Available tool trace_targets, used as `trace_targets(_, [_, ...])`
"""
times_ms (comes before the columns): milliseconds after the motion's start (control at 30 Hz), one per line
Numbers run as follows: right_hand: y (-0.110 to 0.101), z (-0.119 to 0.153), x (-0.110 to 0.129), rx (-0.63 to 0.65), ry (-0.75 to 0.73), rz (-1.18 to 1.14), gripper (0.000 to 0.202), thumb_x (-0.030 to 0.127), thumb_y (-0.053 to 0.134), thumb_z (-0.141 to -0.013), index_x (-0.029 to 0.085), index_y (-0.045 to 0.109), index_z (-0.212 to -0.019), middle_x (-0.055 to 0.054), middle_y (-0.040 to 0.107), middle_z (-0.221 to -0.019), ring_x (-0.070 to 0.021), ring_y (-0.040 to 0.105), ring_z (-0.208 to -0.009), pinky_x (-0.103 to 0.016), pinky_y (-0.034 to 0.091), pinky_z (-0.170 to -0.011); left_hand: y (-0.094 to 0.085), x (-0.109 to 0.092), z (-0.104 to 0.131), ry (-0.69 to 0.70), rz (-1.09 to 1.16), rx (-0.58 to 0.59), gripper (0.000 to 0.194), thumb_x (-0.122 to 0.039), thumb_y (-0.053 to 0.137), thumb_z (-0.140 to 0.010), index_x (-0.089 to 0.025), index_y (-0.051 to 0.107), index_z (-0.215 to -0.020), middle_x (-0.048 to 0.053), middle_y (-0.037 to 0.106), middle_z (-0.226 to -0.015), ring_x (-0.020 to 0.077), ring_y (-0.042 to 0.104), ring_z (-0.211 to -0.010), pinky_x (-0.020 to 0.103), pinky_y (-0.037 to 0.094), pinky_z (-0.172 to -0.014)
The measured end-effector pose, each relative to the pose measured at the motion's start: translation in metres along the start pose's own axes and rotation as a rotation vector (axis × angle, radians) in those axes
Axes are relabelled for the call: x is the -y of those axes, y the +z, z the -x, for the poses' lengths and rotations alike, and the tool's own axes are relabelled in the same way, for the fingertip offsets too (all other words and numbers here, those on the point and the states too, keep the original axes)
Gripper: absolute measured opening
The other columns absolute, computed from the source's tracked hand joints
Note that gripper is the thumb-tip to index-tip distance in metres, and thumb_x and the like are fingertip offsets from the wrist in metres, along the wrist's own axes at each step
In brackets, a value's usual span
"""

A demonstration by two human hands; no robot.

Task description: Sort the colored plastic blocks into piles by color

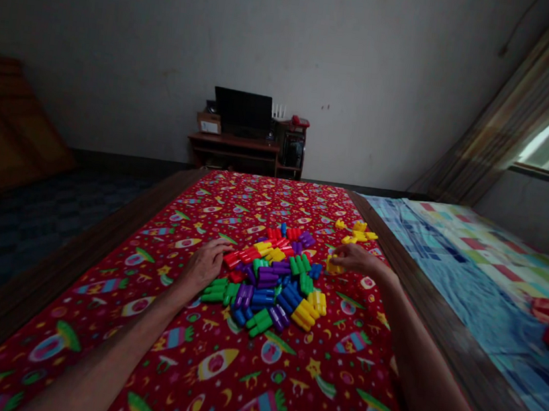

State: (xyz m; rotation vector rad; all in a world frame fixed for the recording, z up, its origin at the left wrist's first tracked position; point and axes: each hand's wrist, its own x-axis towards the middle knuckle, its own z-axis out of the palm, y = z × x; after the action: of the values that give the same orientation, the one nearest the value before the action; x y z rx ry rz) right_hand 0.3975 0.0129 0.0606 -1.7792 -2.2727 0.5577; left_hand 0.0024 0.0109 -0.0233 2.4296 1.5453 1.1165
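A pile of plastic toy blocks (267,278) in red, yellow, green, blue and purple lies in front of me on a red patterned cloth (215,361). My left hand (207,264) rests at the pile's left side, its fingers loosely stretched toward the red blocks (243,256); whether the fingertips touch one, I cannot tell. To the right of the pile, my right hand (356,259) pinches a yellow block (332,264) just over the cloth. Beyond that hand, several yellow blocks (358,232) form a separate group near the right edge of the cloth.
The cloth covers a wooden table or bed frame (144,206). A bed with a blue sheet (399,247) adjoins on the right. Against the far wall stands a desk (234,144) with a monitor (242,111) and a red telephone (299,121). A wooden cabinet (9,123) is at left.
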Motion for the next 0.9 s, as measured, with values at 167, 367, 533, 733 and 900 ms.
trace_targets(167, [-0.004,-0.001,-0.033,-0.389,0.227,-0.036,0.041,0.039,0.046,-0.088,0.012,0.067,-0.065,-0.004,0.060,-0.056,-0.0129,0.052,-0.050,-0.023,0.033,-0.049,0.000,0.001,0.000,0.006,-0.027,0.001,0.037,-0.019,0.035,-0.082,-0.019,0.071,-0.090,0.009,0.070,-0.106,0.0216,0.065,-0.101,0.039,0.053,-0.095])
trace_targets(367, [-0.004,0.006,-0.028,-0.507,0.333,0.200,0.034,0.031,0.048,-0.090,0.008,0.072,-0.096,-0.018,0.071,-0.090,-0.0232,0.066,-0.082,-0.027,0.043,-0.064,-0.002,0.000,0.000,0.005,-0.026,0.005,0.037,-0.019,0.036,-0.082,-0.019,0.071,-0.090,0.009,0.070,-0.106,0.0220,0.065,-0.100,0.039,0.053,-0.094])
trace_targets(533, [-0.018,0.017,0.019,-0.172,0.139,0.343,0.030,0.028,0.050,-0.090,0.012,0.074,-0.080,-0.012,0.070,-0.075,-0.0183,0.063,-0.069,-0.024,0.037,-0.056,-0.002,-0.002,0.000,0.002,-0.019,0.005,0.037,-0.020,0.035,-0.082,-0.019,0.072,-0.090,0.009,0.070,-0.106,0.0217,0.065,-0.100,0.038,0.053,-0.093])
trace_targets(733, [0.004,0.038,0.088,0.322,-0.189,0.405,0.019,0.028,0.063,-0.080,0.015,0.075,-0.087,-0.008,0.073,-0.083,-0.0184,0.065,-0.073,-0.022,0.038,-0.054,-0.001,0.001,-0.001,0.005,-0.017,0.009,0.036,-0.019,0.037,-0.080,-0.019,0.072,-0.090,0.007,0.070,-0.106,0.0215,0.065,-0.099,0.038,0.053,-0.094])
trace_targets(900, [0.022,0.045,0.099,0.320,-0.183,0.463,0.028,0.026,0.060,-0.080,0.015,0.071,-0.103,-0.013,0.071,-0.103,-0.0236,0.067,-0.092,-0.024,0.045,-0.064,0.000,0.003,-0.001,0.010,-0.034,0.021,0.038,-0.019,0.034,-0.081,-0.018,0.072,-0.090,0.010,0.070,-0.109,0.0224,0.065,-0.100,0.039,0.053,-0.094])
